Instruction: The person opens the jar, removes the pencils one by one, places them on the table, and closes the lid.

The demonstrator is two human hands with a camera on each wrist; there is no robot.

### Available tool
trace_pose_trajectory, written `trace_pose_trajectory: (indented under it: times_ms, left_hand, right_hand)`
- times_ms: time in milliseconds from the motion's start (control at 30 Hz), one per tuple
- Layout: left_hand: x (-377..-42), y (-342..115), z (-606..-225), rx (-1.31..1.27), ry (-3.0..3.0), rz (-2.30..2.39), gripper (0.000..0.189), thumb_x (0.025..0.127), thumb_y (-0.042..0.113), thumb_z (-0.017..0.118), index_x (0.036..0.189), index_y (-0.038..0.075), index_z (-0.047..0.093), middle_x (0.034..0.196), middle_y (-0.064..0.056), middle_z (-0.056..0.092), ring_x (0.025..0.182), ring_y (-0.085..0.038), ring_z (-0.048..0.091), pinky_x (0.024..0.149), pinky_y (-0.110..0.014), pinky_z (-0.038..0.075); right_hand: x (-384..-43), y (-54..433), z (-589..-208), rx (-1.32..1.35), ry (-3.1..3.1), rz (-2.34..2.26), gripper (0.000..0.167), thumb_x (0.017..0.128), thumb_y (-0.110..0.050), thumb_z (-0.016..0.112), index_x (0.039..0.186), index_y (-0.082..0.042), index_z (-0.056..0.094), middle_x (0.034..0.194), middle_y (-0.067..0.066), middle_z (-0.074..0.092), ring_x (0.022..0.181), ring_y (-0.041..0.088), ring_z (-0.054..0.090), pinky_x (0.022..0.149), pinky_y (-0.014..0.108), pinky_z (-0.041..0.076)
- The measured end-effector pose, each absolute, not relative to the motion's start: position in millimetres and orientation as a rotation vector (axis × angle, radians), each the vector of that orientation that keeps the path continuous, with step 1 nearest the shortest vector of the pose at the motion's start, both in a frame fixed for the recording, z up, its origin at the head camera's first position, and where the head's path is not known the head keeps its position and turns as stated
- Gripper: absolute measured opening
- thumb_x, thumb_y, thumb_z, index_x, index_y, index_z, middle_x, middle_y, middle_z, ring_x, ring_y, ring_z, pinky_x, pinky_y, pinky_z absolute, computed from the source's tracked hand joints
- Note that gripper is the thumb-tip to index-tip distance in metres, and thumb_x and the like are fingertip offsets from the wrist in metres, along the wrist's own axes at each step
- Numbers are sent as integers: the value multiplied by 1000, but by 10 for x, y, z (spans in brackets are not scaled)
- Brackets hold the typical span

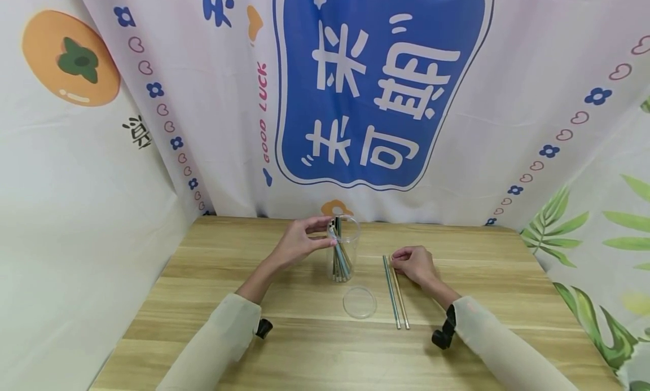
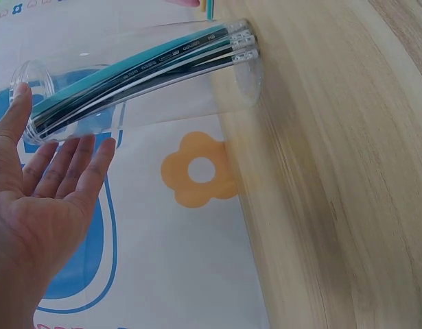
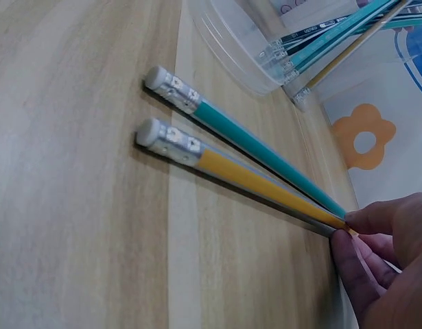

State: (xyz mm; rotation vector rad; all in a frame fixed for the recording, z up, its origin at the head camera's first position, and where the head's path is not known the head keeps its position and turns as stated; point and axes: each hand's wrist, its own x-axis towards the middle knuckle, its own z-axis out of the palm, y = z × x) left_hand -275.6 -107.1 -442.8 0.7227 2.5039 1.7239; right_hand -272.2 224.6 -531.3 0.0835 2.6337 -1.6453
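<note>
On the wooden table stands a clear cylindrical jar (image 1: 358, 231) with several pencils (image 1: 342, 262) inside, eraser ends down. My left hand (image 1: 299, 241) holds the jar near its rim, thumb on one side and fingers on the other. To the jar's right, a teal pencil (image 1: 391, 295) and a yellow pencil (image 1: 401, 297) lie side by side on the table. My right hand (image 1: 415, 265) pinches the far end of the yellow pencil (image 3: 265, 185) between thumb and fingers. That end is partly hidden by the fingertips. The teal pencil (image 3: 259, 151) lies just beside it.
A round clear lid (image 1: 359, 302) lies flat in front of the jar. Behind the table (image 1: 304, 346) hangs a printed curtain (image 1: 228, 171), close to the jar. Patterned cloth (image 1: 584, 255) borders the right side.
</note>
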Motion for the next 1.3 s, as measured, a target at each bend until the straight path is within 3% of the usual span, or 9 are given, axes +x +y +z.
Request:
trace_pose_trajectory:
  times_ms: [733, 1300]
  left_hand:
    - [-2767, -1099, -4451, 726, 2522, 1714, 59, 86, 18, 91, 138, 3, 68, 134, -14, 72, 122, -31, 71, 100, -37, 60]
    - [-2771, -1095, -4464, 745, 2507, 1730, 58, 87, 17, 91, 139, 3, 68, 135, -15, 71, 122, -32, 71, 100, -38, 61]
  right_hand:
    - [-2737, 2194, -5329, 86, 2776, -1520, 13, 82, 2, 85, 91, 3, 76, 77, 8, 75, 60, 12, 70, 57, 23, 61]
    - [-2729, 2222, -5342, 6, 2848, -1439, 12, 84, -1, 84, 94, 2, 78, 80, 7, 77, 62, 12, 71, 57, 22, 59]
